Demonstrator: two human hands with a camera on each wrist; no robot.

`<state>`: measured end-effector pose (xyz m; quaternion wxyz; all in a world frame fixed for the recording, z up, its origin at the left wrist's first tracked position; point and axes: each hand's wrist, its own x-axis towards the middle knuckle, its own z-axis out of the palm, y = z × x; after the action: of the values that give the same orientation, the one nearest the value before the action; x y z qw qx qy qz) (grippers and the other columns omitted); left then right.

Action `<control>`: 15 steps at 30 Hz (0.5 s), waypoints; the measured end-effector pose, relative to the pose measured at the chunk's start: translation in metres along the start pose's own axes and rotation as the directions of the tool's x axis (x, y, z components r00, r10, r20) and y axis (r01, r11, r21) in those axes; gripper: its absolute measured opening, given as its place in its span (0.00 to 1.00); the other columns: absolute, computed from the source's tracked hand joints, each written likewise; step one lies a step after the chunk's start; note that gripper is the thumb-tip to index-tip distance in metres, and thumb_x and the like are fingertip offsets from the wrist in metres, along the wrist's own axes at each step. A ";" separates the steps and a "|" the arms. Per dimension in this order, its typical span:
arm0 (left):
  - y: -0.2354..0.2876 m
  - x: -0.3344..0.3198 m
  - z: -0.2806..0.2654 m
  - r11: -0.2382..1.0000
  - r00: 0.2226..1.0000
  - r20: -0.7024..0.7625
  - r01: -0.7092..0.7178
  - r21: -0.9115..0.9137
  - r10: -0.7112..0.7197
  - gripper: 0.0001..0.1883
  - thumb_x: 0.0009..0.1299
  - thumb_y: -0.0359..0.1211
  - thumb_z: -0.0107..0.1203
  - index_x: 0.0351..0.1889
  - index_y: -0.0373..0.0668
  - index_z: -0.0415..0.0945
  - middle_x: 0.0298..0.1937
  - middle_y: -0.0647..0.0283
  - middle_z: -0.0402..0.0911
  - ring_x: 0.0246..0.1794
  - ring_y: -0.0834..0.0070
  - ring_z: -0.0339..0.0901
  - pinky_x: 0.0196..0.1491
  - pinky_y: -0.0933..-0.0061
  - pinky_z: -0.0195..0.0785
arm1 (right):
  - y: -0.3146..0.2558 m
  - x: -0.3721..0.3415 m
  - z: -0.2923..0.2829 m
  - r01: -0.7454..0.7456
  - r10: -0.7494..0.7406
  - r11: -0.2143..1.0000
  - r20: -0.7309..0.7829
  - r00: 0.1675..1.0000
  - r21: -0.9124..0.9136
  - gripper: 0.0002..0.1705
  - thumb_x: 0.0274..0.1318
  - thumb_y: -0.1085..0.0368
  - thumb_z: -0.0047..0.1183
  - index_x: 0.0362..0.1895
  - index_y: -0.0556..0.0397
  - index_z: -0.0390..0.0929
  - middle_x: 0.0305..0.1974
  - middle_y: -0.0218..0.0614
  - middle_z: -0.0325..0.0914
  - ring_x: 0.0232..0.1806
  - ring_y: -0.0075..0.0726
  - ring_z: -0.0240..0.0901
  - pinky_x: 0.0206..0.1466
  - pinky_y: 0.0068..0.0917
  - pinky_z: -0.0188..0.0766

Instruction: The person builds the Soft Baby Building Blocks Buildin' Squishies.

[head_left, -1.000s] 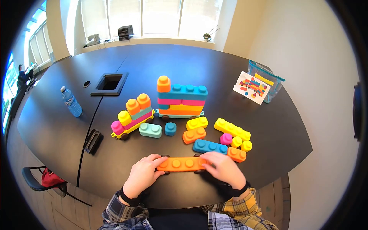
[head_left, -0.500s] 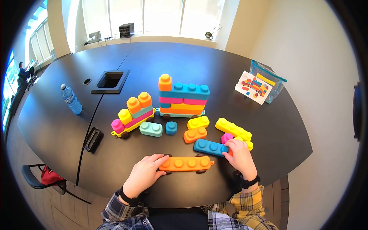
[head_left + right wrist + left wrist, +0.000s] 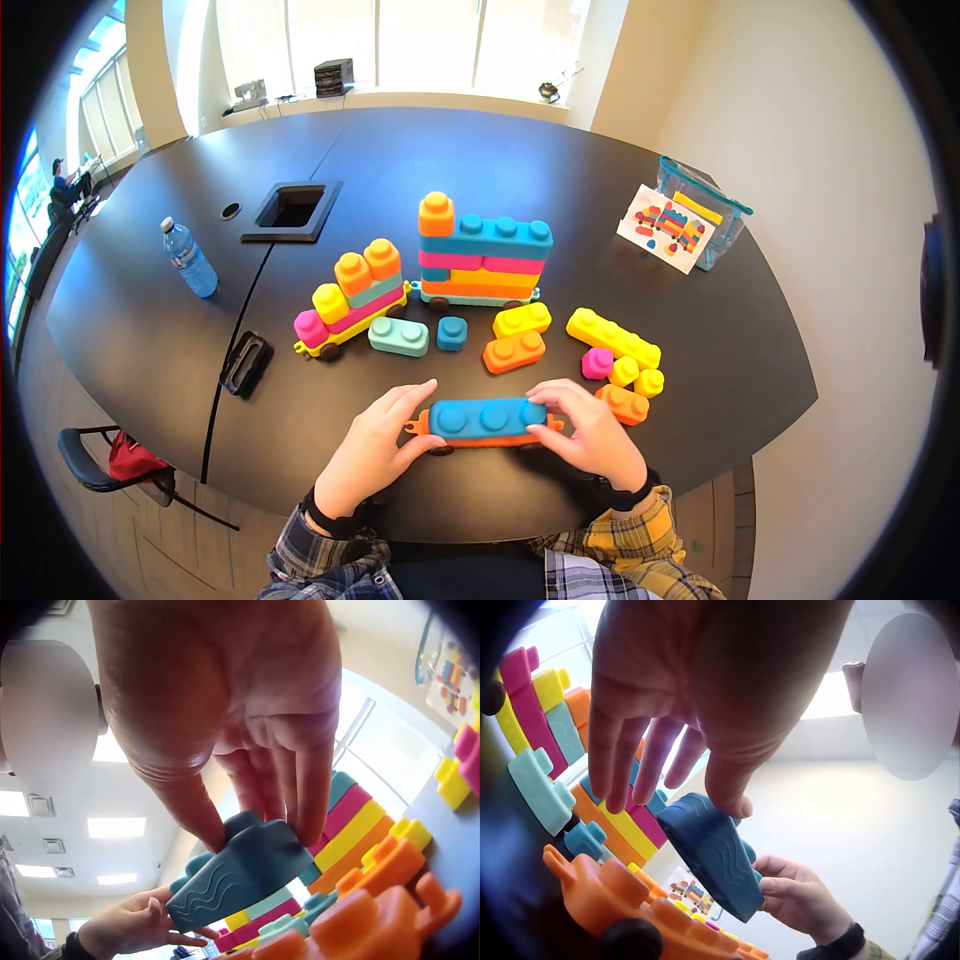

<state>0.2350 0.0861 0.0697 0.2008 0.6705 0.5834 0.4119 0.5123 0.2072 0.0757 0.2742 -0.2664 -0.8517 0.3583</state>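
My right hand (image 3: 595,435) pinches the right end of a long blue toy block (image 3: 472,431) between thumb and fingers. In the left wrist view that blue block (image 3: 712,851) is tilted above an orange wheeled base (image 3: 607,889), with a gap between them. The base's studs face up, and the block mostly covers the base in the head view. My left hand (image 3: 375,440) is at the block's left end, thumb tip right at its edge and fingers extended. Beyond stand a yellow wheeled car (image 3: 350,318) with stacked blocks and a taller stacked car (image 3: 480,262).
Loose blocks lie around: mint (image 3: 398,338), small blue (image 3: 451,334), orange (image 3: 514,352), long yellow (image 3: 612,340), pink (image 3: 597,363) and another orange (image 3: 622,405). A bottle (image 3: 189,258) and black tray (image 3: 246,364) stand left. A picture card (image 3: 666,229) leans on a clear container (image 3: 725,205).
My right hand left the orange base, took the long blue block from the right-hand pile and brought it over the base. My left hand let go of the base's left end.
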 end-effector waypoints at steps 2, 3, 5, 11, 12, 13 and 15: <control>-0.005 -0.001 -0.001 1.000 0.999 0.030 0.009 -0.002 -0.009 0.29 0.67 0.33 0.72 0.66 0.38 0.76 0.58 0.51 0.83 0.57 0.51 0.82 0.60 0.59 0.77 | 0.005 0.002 0.008 -0.004 0.004 1.000 0.028 1.000 -0.026 0.18 0.61 0.70 0.68 0.53 0.58 0.78 0.54 0.44 0.81 0.55 0.46 0.82 0.58 0.36 0.81; -0.007 -0.001 0.000 1.000 0.998 0.067 0.016 -0.008 -0.016 0.28 0.68 0.33 0.72 0.65 0.38 0.77 0.57 0.51 0.83 0.56 0.50 0.82 0.60 0.59 0.77 | 0.006 0.002 0.010 -0.014 0.017 0.998 0.051 0.999 -0.056 0.18 0.62 0.69 0.68 0.53 0.58 0.78 0.54 0.44 0.81 0.55 0.45 0.82 0.58 0.36 0.81; -0.008 -0.001 0.001 0.999 0.997 0.076 0.032 0.007 -0.033 0.26 0.68 0.32 0.71 0.63 0.38 0.78 0.56 0.51 0.84 0.56 0.50 0.83 0.59 0.59 0.77 | 0.007 0.002 0.013 -0.029 0.034 0.997 0.077 0.996 -0.067 0.18 0.63 0.68 0.67 0.54 0.57 0.78 0.54 0.44 0.81 0.55 0.45 0.82 0.58 0.36 0.82; -0.011 -0.002 0.004 0.999 0.998 0.058 0.029 0.043 -0.031 0.21 0.70 0.30 0.69 0.60 0.38 0.79 0.54 0.52 0.84 0.49 0.53 0.85 0.54 0.60 0.80 | 0.007 0.002 0.021 -0.024 0.024 1.000 0.050 0.998 -0.015 0.18 0.65 0.64 0.66 0.54 0.56 0.76 0.49 0.44 0.80 0.43 0.50 0.82 0.48 0.39 0.80; -0.011 -0.002 0.004 0.998 0.999 0.047 0.010 0.059 -0.013 0.21 0.71 0.31 0.68 0.60 0.39 0.79 0.52 0.54 0.84 0.45 0.56 0.86 0.50 0.61 0.81 | 0.010 0.003 0.022 -0.013 0.014 1.000 0.047 0.999 -0.027 0.18 0.65 0.63 0.66 0.54 0.55 0.76 0.48 0.44 0.80 0.41 0.50 0.82 0.47 0.39 0.80; -0.010 -0.003 0.004 0.998 0.999 0.046 0.011 0.060 -0.013 0.21 0.71 0.31 0.68 0.60 0.39 0.79 0.52 0.54 0.84 0.45 0.56 0.86 0.50 0.61 0.81 | 0.011 0.003 0.023 -0.001 0.003 0.999 0.044 0.999 -0.039 0.19 0.65 0.63 0.66 0.55 0.55 0.76 0.46 0.44 0.81 0.40 0.49 0.82 0.46 0.39 0.79; -0.007 -0.004 0.003 0.996 0.996 0.070 0.057 0.065 -0.061 0.20 0.70 0.31 0.68 0.59 0.38 0.78 0.52 0.52 0.84 0.45 0.54 0.87 0.50 0.60 0.81 | 0.012 0.003 0.025 -0.009 0.011 0.999 0.050 0.999 -0.046 0.19 0.65 0.62 0.66 0.54 0.54 0.76 0.45 0.44 0.81 0.39 0.48 0.83 0.45 0.39 0.80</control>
<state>0.2333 0.0850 0.0611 0.2127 0.6733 0.6080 0.3629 0.4972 0.2047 0.0529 0.2451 -0.2678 -0.8649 0.3468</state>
